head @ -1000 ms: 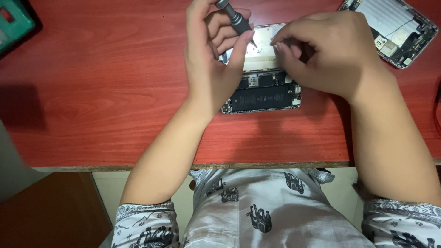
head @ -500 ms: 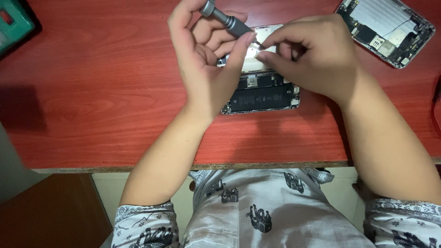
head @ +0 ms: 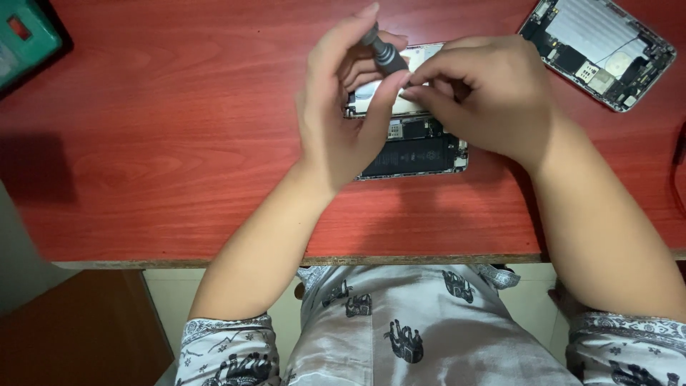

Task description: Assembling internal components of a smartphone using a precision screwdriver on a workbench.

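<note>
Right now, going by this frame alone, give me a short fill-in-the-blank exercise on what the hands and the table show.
1. The left hand holds a small grey ____ above the opened phone.
2. The right hand rests over the phone's ____ half.
3. A second opened phone lies at the table's far ____ corner.
4. The table top is ____ in colour.

Missing words: screwdriver; upper; right; red
</note>
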